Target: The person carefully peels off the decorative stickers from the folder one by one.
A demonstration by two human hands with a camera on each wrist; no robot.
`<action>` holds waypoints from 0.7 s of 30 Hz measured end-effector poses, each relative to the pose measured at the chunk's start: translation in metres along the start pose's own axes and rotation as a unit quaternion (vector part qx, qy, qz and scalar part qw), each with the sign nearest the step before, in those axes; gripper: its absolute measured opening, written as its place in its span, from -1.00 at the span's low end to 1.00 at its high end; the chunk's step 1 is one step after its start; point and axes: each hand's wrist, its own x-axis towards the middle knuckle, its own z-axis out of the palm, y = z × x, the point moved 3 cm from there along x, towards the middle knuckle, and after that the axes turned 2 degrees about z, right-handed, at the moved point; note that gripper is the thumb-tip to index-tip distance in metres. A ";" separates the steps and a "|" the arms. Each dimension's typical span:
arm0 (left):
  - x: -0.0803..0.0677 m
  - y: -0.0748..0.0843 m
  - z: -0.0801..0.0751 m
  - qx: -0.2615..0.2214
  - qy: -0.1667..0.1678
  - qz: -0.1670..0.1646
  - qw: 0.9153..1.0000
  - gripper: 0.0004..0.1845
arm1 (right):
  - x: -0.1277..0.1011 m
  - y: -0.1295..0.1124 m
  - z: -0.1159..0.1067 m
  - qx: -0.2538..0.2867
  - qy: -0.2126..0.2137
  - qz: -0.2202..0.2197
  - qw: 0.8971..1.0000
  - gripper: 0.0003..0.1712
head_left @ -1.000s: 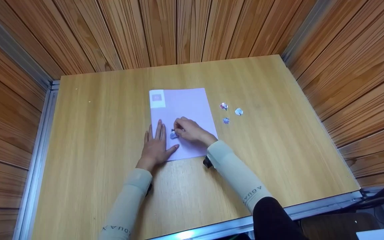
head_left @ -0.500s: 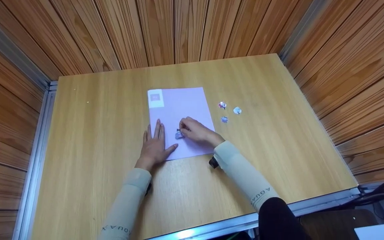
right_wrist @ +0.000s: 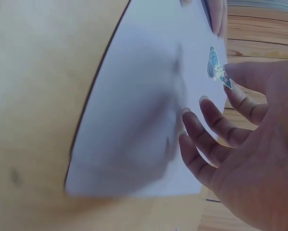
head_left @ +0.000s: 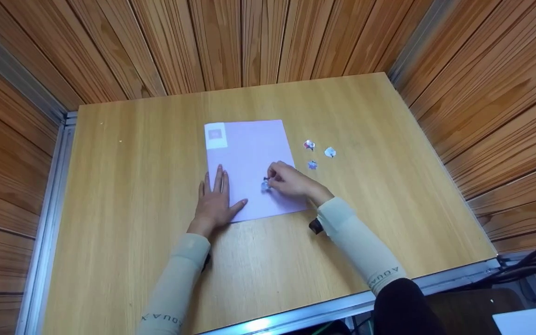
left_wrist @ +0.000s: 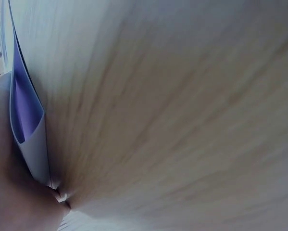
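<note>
Pinching a small sticker (head_left: pixel 264 186) with the right hand (head_left: pixel 291 181), over the lower half of the lilac folder (head_left: pixel 249 149), nearer its right edge. Jutting from that grip toward the left hand (head_left: pixel 214 204), laid flat across the folder's left edge.

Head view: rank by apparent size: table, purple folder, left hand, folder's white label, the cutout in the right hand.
1. Table
2. Purple folder
3. Left hand
4. White label
5. Held cutout: smallest as visible, though the right hand may cover part of it.
</note>
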 end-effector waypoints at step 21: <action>-0.003 0.003 -0.003 -0.007 0.005 0.009 1.000 0.14 | -0.069 0.062 -0.036 0.011 0.032 0.056 0.998 -0.76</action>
